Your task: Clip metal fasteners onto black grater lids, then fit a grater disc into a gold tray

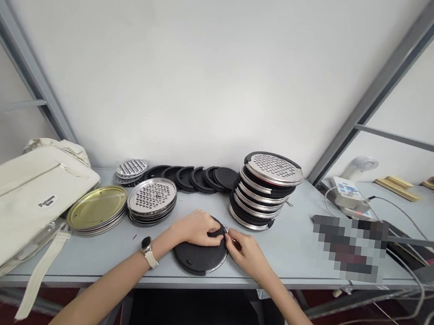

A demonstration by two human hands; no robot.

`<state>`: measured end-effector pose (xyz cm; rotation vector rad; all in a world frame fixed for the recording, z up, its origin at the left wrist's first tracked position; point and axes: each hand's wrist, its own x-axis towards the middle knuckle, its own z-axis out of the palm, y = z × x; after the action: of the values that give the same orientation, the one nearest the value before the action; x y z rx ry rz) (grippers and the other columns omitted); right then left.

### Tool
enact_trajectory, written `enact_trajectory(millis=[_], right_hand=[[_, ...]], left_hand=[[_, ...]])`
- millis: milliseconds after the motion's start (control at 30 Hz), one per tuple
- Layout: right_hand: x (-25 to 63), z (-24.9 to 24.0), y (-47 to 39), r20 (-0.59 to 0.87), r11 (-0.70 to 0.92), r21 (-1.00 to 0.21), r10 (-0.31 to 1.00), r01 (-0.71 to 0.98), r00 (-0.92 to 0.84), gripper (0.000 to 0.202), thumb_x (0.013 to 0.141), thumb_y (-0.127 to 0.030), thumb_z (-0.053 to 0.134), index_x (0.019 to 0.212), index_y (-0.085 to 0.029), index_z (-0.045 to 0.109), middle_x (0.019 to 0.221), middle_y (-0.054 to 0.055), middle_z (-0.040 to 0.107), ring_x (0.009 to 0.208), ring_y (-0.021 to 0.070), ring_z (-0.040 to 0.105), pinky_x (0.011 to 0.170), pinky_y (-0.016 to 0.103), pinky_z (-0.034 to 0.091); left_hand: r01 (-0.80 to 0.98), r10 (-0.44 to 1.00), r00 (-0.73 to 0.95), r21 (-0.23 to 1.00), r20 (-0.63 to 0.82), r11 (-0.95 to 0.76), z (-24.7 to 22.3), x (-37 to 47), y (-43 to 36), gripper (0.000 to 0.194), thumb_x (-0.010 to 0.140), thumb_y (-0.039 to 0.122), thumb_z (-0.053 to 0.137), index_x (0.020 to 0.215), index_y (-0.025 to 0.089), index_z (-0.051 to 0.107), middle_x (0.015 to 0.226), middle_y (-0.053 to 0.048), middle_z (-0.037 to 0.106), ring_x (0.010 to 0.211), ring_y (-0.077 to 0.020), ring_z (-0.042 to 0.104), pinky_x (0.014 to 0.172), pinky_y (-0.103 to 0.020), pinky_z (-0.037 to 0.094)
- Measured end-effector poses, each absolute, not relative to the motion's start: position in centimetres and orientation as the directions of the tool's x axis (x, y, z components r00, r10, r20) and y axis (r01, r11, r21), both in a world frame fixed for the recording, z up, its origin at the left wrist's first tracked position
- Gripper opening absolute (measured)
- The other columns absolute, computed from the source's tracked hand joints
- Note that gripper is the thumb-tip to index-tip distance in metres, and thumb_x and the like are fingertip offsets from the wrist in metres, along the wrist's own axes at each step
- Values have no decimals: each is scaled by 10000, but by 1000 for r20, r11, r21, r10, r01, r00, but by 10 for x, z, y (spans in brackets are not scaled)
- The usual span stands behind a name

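A round black disc (197, 259) with a shiny metal rim lies near the table's front edge. My left hand (198, 228) is closed on the disc's upper part, its thumb pressed toward the right rim. At that rim sits a small metal clasp (226, 230), and my right hand (246, 251) pinches it between thumb and fingertips. Behind my right hand stands a tall stack of metal graters with black rims (273, 168). Left of my left hand are stacked silver grater plates (152, 197) and a pile of gold-coloured metal plates (98, 207).
Black plastic discs (185, 177) overlap in a row along the wall. Small dimpled metal plates (131, 168) sit beside them. A cream bag (18, 201) takes up the left side, its strap hanging over the edge. To the right are a white device (350, 193) and several cables.
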<state>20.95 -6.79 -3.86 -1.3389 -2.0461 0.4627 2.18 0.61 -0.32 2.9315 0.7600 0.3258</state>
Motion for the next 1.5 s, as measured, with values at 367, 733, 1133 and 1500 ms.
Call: enact_trajectory(millis=[367, 733, 1133, 1500], right_hand=[[208, -41, -70, 317, 421, -578, 905, 699, -283, 277, 939, -256, 387, 669, -206, 426, 558, -51, 421, 500, 105, 397, 516, 222, 283], [209, -43, -64, 322, 405, -520, 908, 752, -267, 325, 990, -295, 314, 731, -210, 490, 612, -4, 539, 551, 147, 524, 552, 248, 322], [211, -42, -66, 298, 414, -628, 910, 658, -288, 271, 931, -267, 405, 672, -198, 448, 554, -57, 402, 501, 97, 355, 489, 217, 264], [211, -43, -67, 281, 408, -615, 913, 674, -296, 261, 901, -236, 420, 644, -203, 392, 549, -63, 373, 506, 94, 333, 498, 216, 251]], left_hand=[[440, 461, 863, 139, 208, -887, -2, 21, 6, 339, 837, 378, 540, 568, 173, 514, 533, 16, 555, 475, -98, 405, 513, -265, 221], [438, 452, 866, 110, 214, -892, -4, 21, 7, 344, 844, 378, 535, 569, 171, 522, 542, 7, 572, 491, -110, 483, 503, -282, 235], [442, 463, 861, 142, 210, -886, -4, 21, 8, 334, 822, 373, 552, 561, 172, 496, 525, 22, 547, 478, -96, 434, 500, -275, 222], [457, 481, 850, 156, 212, -876, -5, 21, 9, 343, 835, 380, 542, 564, 173, 508, 531, 13, 555, 480, -102, 446, 502, -283, 217]])
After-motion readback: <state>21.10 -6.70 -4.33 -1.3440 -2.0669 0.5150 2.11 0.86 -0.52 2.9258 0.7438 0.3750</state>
